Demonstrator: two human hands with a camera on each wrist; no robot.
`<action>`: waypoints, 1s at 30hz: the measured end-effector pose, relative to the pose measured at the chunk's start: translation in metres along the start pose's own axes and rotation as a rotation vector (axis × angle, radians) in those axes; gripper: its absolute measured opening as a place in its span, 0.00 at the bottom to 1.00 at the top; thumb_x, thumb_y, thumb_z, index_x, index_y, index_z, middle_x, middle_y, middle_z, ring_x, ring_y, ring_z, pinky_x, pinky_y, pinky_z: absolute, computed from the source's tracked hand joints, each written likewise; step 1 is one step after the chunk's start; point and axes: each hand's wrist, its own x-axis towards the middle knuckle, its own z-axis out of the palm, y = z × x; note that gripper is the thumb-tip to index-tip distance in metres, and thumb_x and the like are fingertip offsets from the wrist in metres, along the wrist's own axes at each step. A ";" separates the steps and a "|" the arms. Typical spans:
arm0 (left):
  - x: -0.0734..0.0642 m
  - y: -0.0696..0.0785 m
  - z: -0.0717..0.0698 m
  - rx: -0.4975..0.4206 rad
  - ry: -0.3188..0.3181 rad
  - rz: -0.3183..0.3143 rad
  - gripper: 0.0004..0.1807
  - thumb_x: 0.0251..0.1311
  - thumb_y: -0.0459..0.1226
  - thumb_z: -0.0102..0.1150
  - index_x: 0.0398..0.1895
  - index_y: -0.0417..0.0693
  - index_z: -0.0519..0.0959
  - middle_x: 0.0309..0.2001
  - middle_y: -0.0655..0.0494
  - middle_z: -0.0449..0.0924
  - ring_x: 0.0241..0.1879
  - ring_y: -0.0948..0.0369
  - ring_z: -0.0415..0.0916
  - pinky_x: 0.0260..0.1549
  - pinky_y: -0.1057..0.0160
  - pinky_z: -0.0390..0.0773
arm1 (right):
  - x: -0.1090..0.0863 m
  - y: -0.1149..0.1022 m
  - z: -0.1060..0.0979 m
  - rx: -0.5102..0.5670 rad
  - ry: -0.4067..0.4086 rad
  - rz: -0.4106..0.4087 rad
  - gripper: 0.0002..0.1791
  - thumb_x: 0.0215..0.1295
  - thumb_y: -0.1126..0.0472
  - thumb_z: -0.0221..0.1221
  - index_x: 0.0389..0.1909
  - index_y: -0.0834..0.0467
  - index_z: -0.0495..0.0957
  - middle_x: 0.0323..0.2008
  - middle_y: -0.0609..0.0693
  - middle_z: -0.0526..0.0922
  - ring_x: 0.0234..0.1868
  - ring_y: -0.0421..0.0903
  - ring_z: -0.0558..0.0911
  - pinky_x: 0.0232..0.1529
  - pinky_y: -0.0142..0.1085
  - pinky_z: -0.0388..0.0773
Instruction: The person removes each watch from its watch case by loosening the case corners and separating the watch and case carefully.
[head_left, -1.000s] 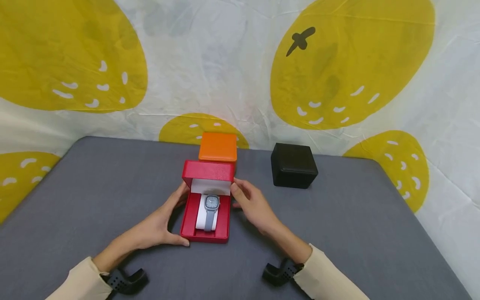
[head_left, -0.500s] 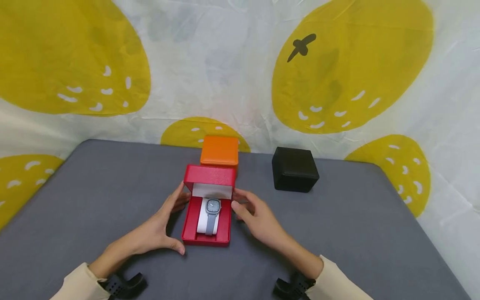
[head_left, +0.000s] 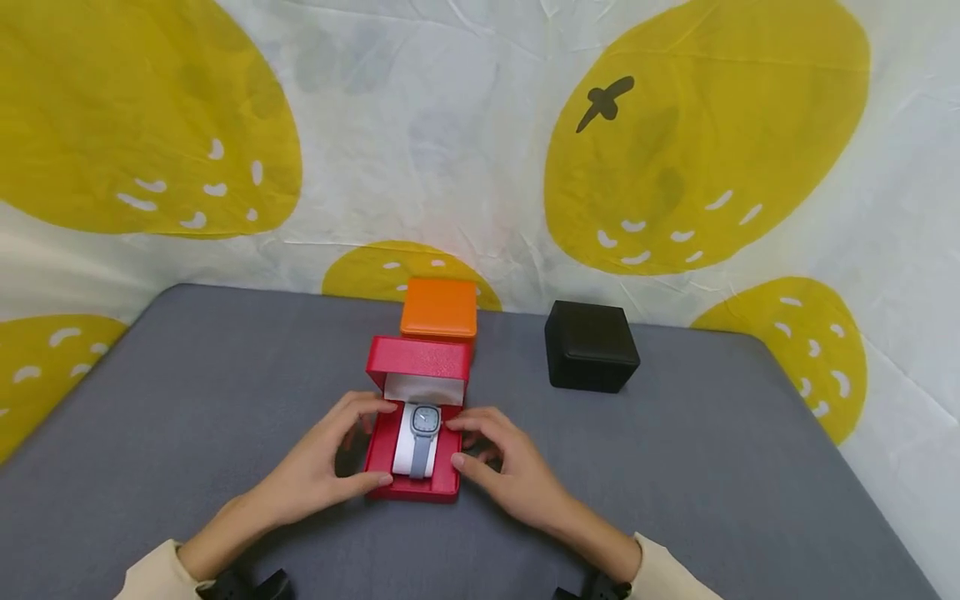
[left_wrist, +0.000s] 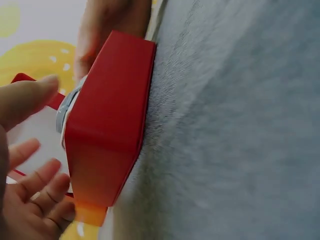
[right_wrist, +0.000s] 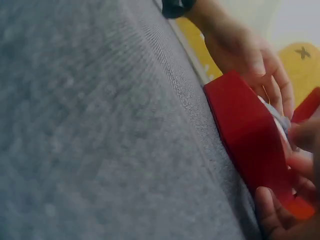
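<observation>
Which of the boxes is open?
The red box in front: its lid is up, showing the watch inside. The orange box and black box farther back are closed.

Three boxes: one red box with a raised lid and white lining (head_left: pixel 418 357), one orange box with a flat lid (head_left: pixel 438 307), one black box with a smooth lid (head_left: pixel 591 343). One grey-blue watch with a rounded-square face (head_left: pixel 422 443). One white watch cushion (head_left: pixel 403 448). Two hands: one left hand (head_left: pixel 318 462), one right hand (head_left: pixel 517 477). Two cream sleeves (head_left: pixel 161 575). Two black wrist devices (head_left: pixel 240 587). One grey cloth-topped table (head_left: pixel 712 475). One white fabric backdrop (head_left: pixel 420 125), printed with five yellow rounded shapes (head_left: pixel 705 158).
</observation>
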 end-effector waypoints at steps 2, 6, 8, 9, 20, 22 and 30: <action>0.003 0.000 0.002 0.025 -0.033 -0.020 0.38 0.47 0.42 0.74 0.63 0.54 0.66 0.58 0.58 0.65 0.50 0.61 0.64 0.41 0.63 0.74 | -0.001 -0.001 0.002 0.002 -0.009 -0.039 0.19 0.62 0.63 0.63 0.54 0.56 0.76 0.57 0.49 0.70 0.47 0.52 0.74 0.41 0.36 0.78; 0.005 -0.002 0.004 0.058 -0.066 -0.038 0.41 0.44 0.41 0.75 0.62 0.52 0.65 0.60 0.57 0.63 0.56 0.59 0.60 0.48 0.60 0.74 | 0.000 -0.012 0.002 0.008 -0.029 -0.074 0.19 0.61 0.67 0.63 0.54 0.62 0.76 0.59 0.56 0.68 0.46 0.57 0.73 0.39 0.36 0.78; 0.006 -0.001 0.005 0.054 -0.074 -0.055 0.42 0.43 0.40 0.75 0.63 0.51 0.65 0.60 0.57 0.63 0.57 0.59 0.60 0.48 0.59 0.75 | 0.000 -0.017 0.001 0.011 -0.032 -0.069 0.20 0.60 0.67 0.63 0.54 0.63 0.75 0.59 0.58 0.67 0.46 0.58 0.73 0.39 0.36 0.78; 0.007 -0.001 0.005 0.053 -0.078 -0.064 0.42 0.43 0.40 0.75 0.63 0.51 0.64 0.60 0.57 0.62 0.57 0.59 0.59 0.48 0.59 0.75 | 0.000 -0.018 0.000 0.009 -0.034 -0.063 0.20 0.60 0.68 0.63 0.54 0.63 0.75 0.60 0.58 0.67 0.46 0.57 0.73 0.39 0.36 0.78; 0.017 0.004 0.012 0.097 -0.092 -0.105 0.41 0.43 0.38 0.73 0.63 0.50 0.65 0.58 0.56 0.63 0.58 0.54 0.57 0.47 0.51 0.74 | -0.001 -0.020 -0.001 -0.012 -0.027 -0.057 0.20 0.60 0.67 0.63 0.54 0.62 0.76 0.60 0.57 0.66 0.47 0.57 0.72 0.39 0.36 0.77; 0.017 0.006 0.014 0.104 -0.086 -0.120 0.42 0.42 0.37 0.73 0.64 0.49 0.65 0.58 0.56 0.64 0.56 0.54 0.58 0.45 0.53 0.75 | -0.001 -0.019 -0.001 -0.014 -0.024 -0.065 0.20 0.60 0.67 0.63 0.53 0.62 0.76 0.60 0.57 0.67 0.47 0.57 0.72 0.39 0.35 0.77; 0.016 0.012 0.019 0.110 -0.029 -0.163 0.43 0.37 0.33 0.73 0.63 0.46 0.66 0.55 0.54 0.66 0.48 0.57 0.60 0.37 0.61 0.75 | 0.000 0.007 0.004 -0.030 -0.009 -0.086 0.19 0.62 0.59 0.64 0.55 0.52 0.77 0.61 0.47 0.66 0.48 0.50 0.73 0.38 0.34 0.77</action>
